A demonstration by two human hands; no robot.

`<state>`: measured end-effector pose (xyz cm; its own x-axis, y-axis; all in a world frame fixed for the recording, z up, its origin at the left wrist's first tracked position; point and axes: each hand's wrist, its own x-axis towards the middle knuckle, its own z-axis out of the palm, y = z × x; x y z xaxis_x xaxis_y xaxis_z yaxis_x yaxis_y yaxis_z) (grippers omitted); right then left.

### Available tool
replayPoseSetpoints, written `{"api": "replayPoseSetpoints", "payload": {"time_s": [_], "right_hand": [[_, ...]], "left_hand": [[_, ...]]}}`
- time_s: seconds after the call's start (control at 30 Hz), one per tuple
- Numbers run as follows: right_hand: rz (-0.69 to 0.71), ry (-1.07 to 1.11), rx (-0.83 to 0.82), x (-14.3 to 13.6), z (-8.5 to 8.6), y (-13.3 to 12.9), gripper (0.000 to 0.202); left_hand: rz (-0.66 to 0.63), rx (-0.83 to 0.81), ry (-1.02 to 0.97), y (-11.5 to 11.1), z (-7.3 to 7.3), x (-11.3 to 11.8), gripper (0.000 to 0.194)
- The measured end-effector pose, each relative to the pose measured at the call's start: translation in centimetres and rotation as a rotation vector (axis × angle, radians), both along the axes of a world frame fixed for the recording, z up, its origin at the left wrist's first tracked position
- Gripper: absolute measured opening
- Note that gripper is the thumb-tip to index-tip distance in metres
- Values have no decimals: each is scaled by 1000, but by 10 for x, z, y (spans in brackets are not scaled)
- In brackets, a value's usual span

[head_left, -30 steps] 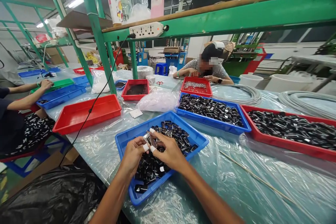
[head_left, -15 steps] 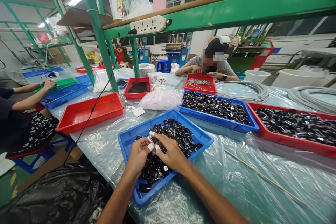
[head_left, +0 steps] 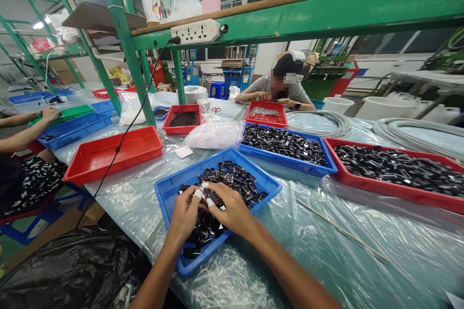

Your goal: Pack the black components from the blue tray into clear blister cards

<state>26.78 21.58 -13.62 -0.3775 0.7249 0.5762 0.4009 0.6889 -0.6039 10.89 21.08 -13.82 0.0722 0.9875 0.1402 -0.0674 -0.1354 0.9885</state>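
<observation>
Handwork above a rectangular blue plastic tray (head_left: 166, 198)

The left hand (head_left: 184, 215) and the right hand (head_left: 232, 207), white bands (head_left: 197, 193) around some fingers, meet over a heap of glossy black rectangular pieces (head_left: 235, 174) in the tray. Both seem to pinch one small, pale-looking piece (head_left: 203, 195) there, mostly hidden by the fingers; its shape cannot be told. The step in hand looks like fine two-handed handling of that single piece. The next move probably calls for a light, steady fingertip hold.

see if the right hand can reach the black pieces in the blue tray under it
Probably yes: the right hand is just above the open blue tray, with no lid over the black pieces.
</observation>
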Motion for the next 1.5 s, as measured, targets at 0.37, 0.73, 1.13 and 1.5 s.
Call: {"api": "replayPoseSetpoints", "payload": {"time_s": [0.37,0.73,1.13,1.5], "right_hand": [[-22,135,-175,-9,-4,-1,32],[-48,95,-99,0,-4,4,35],[-118,20,213,-5,-18,6,40],[-238,365,3,0,2,-2,24]], "left_hand": [[-25,72,21,1,1,-6,31],[-10,80,87,-3,-1,0,31],[-19,38,72,-1,-5,2,30],[162,25,73,7,-11,-7,30]]}}
